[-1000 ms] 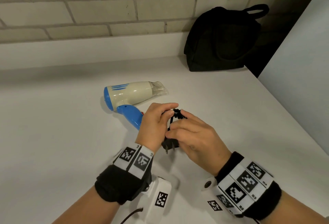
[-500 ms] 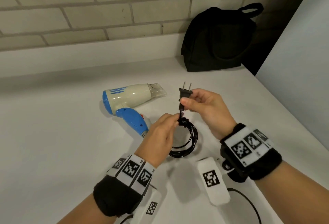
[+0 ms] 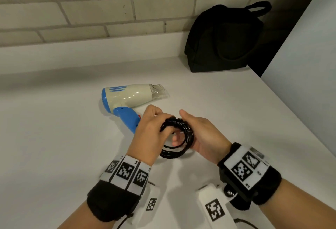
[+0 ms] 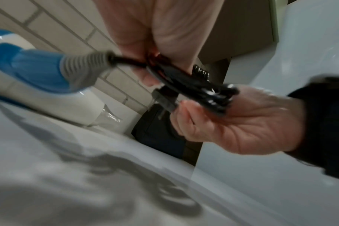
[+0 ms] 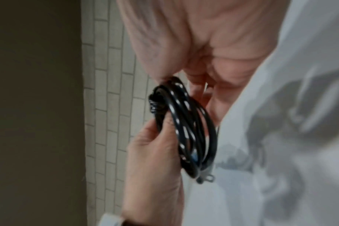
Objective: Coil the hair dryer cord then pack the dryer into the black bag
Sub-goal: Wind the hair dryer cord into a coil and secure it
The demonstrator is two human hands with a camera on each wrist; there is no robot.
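Both hands (image 3: 174,134) hold cord (image 3: 179,141); black bag (image 3: 223,39) apart.

White counter (image 3: 54,137); pale brick wall (image 3: 72,15) behind; white panel (image 3: 309,65) right.

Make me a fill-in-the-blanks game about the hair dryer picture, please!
1. The black cord is wound into a ____.
2. The hair dryer has a ____ handle.
3. The bag by the brick wall is ____.
4. The left hand and right hand both hold the ____.

Missing words: coil, blue, black, cord
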